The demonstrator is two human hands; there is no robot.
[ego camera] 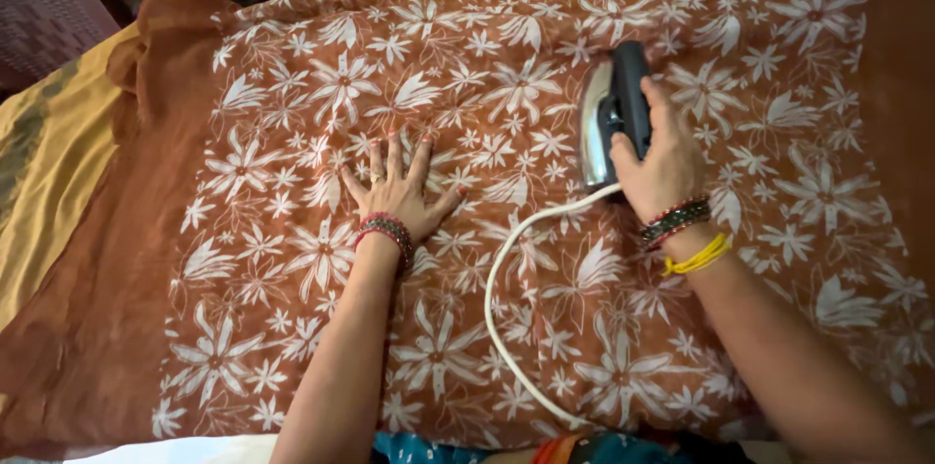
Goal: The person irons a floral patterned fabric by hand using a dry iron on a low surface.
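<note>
Head view: the right hand (662, 167) grips the black handle of the iron (612, 118), which rests on the brown floral cloth (487, 45) (long axis pointing away), just right of the left hand (397, 193), spread flat and open on that cloth

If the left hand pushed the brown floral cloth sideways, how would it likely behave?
The brown floral cloth looks thin and floppy: it drapes over the edge at the left, so it would probably bunch rather than slide whole. The left hand lies flat on it, and the iron in the right hand likely pins that side.
</note>
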